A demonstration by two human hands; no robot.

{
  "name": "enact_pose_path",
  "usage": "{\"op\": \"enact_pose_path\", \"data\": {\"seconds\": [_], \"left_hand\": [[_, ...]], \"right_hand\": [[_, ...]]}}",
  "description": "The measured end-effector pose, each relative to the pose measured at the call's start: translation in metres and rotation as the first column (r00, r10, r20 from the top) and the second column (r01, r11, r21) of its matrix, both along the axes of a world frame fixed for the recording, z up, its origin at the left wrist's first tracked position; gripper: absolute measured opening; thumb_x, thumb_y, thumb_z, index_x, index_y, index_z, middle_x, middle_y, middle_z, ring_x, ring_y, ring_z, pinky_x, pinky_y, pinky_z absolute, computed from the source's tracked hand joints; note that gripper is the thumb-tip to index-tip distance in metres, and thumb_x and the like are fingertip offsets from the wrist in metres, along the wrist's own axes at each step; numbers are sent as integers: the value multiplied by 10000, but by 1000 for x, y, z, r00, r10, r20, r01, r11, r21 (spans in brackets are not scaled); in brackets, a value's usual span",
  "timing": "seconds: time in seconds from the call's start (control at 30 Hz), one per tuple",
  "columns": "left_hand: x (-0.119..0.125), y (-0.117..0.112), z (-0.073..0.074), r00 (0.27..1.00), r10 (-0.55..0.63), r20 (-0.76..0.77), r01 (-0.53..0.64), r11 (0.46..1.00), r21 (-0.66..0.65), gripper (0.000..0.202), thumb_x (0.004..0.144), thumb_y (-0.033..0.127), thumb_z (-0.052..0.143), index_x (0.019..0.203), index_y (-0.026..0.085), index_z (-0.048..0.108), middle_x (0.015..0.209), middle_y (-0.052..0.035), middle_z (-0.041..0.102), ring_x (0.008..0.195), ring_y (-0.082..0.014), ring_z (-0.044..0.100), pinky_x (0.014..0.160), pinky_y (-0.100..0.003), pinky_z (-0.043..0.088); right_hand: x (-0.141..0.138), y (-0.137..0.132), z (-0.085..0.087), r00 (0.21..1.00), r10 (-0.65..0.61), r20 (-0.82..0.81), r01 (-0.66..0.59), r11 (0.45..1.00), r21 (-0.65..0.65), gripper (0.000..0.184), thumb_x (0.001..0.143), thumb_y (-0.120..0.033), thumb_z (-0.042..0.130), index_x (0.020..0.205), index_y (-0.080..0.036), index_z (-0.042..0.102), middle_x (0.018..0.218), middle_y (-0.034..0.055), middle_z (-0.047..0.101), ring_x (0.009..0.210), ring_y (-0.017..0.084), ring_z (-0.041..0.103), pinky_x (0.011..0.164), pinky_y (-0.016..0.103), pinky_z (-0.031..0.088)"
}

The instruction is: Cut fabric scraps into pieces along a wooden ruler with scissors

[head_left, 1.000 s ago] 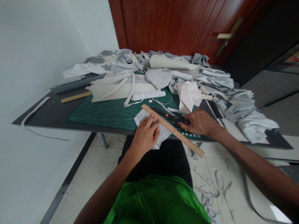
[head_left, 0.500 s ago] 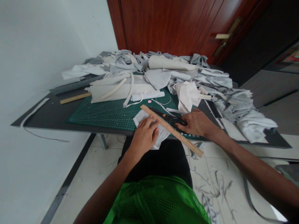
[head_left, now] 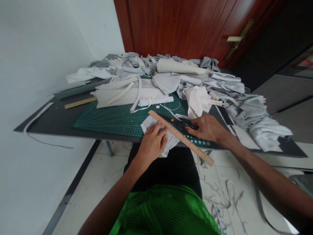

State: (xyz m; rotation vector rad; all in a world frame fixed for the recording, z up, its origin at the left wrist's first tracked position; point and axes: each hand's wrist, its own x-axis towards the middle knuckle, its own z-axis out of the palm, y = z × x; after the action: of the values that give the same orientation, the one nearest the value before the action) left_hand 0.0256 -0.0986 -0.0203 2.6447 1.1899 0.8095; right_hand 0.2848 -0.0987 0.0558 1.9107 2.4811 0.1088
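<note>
The cloth [head_left: 171,141] is lying at the near edge of the green mat [head_left: 107,120], its near part hanging past the counter [head_left: 52,119]. The ruler [head_left: 181,137] is crossing over it on a slant, its right end jutting beyond the counter's edge. The left hand [head_left: 154,139] is pressing the ruler onto the cloth with its fingertips, its grip lying flat and fairly wide. The right hand [head_left: 206,127] is closing its grip around the handles of the black scissors [head_left: 174,121], which are resting along the ruler's far side, blades pointing left; whether the blades are parted, I cannot tell.

Beyond the scissors, a white piece [head_left: 195,101] is lying near the right hand. A pink dot [head_left: 157,106] and a white roll [head_left: 156,101] are sitting on the mat, with a cream sheet [head_left: 105,94] behind. A wood strip [head_left: 80,102] is lying to the left. Fabric scraps [head_left: 256,114] are heaping along the back and right.
</note>
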Motion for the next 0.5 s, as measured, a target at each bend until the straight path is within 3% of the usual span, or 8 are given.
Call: {"op": "enact_pose_path", "data": {"seconds": [0.27,0.5], "left_hand": [[0,1,-2,1000,1,14,-1,1000,8,361,1046,245,475,1361,162,630,1389,-142,602,1414,-322,513,1204,-532,437],[0,0,-1,1000,1,21,-1,1000,2,362,1042,238,479,1365,173,628,1392,-135,601,1402,-314,521,1193,-527,447]], "right_hand": [[19,-19,-10,987,-65,-150,53,995,-82,446,912,-549,570,599,-232,546,554,1,606,511,147,537,546,303,308],[12,-17,-15,999,-39,-33,37,998,-56,416,911,-581,566,703,-223,611,616,29,662,626,210,644,686,333,411]]}}
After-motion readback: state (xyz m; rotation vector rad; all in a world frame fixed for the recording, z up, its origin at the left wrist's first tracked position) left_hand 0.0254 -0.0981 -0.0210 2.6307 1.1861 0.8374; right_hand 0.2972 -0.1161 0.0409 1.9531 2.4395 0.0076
